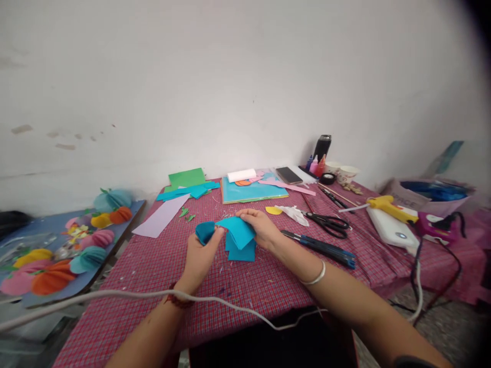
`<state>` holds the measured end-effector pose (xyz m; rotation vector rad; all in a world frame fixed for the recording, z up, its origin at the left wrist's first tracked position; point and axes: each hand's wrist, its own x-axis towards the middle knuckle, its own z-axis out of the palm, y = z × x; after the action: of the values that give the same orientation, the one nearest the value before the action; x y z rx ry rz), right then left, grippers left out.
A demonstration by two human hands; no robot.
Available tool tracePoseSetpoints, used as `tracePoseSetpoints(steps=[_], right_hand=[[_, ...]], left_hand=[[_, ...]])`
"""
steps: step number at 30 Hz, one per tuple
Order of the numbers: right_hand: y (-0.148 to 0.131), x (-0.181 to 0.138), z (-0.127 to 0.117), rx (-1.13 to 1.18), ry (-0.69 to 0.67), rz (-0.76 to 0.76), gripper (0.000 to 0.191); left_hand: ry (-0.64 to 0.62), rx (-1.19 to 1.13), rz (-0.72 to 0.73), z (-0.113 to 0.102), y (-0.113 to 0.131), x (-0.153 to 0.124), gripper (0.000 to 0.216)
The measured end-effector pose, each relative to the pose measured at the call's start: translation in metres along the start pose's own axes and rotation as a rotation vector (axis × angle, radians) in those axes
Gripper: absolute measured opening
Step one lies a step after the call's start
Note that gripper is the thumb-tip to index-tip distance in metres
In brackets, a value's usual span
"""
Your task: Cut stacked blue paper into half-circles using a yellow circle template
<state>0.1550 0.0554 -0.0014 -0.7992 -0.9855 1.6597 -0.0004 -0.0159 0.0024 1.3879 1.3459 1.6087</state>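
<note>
My left hand [199, 258] is closed around a curled blue paper piece [205, 231] at the middle of the red checked table [153, 266]. Just to its right, my right hand [261, 227] pinches the top of a folded blue paper sheet [238, 231]. That sheet lies over a few more blue paper squares [242, 251] on the cloth. The two hands are close together, nearly touching through the paper. A silver bangle [315, 278] sits on my right wrist.
Black scissors [328, 222], a blue-black cutter [320, 247], a yellow glue gun [389, 207] and a white power bank [391, 227] lie to the right. Coloured paper sheets [251, 190], a phone [288, 175] and cups [347, 174] sit at the back. Paper fruit shapes [53, 276] fill a blue board at the left. A white cable [115, 295] crosses the near edge.
</note>
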Motion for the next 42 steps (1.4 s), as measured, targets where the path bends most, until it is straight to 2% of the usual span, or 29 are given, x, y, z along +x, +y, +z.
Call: tracePoseSetpoints(steps=[3, 6, 12, 16, 21, 27, 32, 36, 39, 42], right_hand=[[-0.001, -0.002, 0.002, -0.002, 0.017, -0.036, 0.019], [-0.002, -0.005, 0.003, 0.004, 0.001, -0.039, 0.019], [-0.001, -0.009, 0.005, 0.073, -0.037, 0.039, 0.018], [0.001, -0.010, 0.007, 0.053, -0.007, -0.009, 0.018], [0.002, -0.010, 0.007, 0.058, 0.005, -0.020, 0.018], [0.004, -0.008, 0.007, 0.099, -0.019, 0.006, 0.018], [0.006, -0.010, 0.007, -0.122, -0.002, -0.156, 0.017], [0.008, -0.015, 0.007, -0.276, -0.108, -0.216, 0.030], [0.009, -0.017, 0.008, -0.277, -0.193, -0.197, 0.037], [0.010, -0.018, 0.009, -0.254, -0.228, -0.180, 0.034]], left_hand=[[-0.125, -0.040, -0.101, 0.006, -0.011, 0.000, 0.035], [-0.181, -0.078, -0.151, 0.009, -0.018, 0.001, 0.041], [-0.192, -0.147, -0.120, 0.009, -0.019, 0.002, 0.040], [-0.204, -0.184, -0.085, 0.008, -0.020, 0.002, 0.041], [-0.224, -0.155, -0.128, 0.009, -0.023, 0.000, 0.037], [-0.181, -0.114, -0.131, 0.010, -0.023, -0.001, 0.037], [-0.086, -0.068, -0.124, 0.013, -0.018, 0.003, 0.032], [-0.032, -0.081, -0.151, 0.010, -0.014, 0.007, 0.026], [0.015, 0.100, -0.073, 0.003, -0.009, 0.008, 0.024], [0.027, 0.341, 0.157, -0.003, -0.003, 0.007, 0.022]])
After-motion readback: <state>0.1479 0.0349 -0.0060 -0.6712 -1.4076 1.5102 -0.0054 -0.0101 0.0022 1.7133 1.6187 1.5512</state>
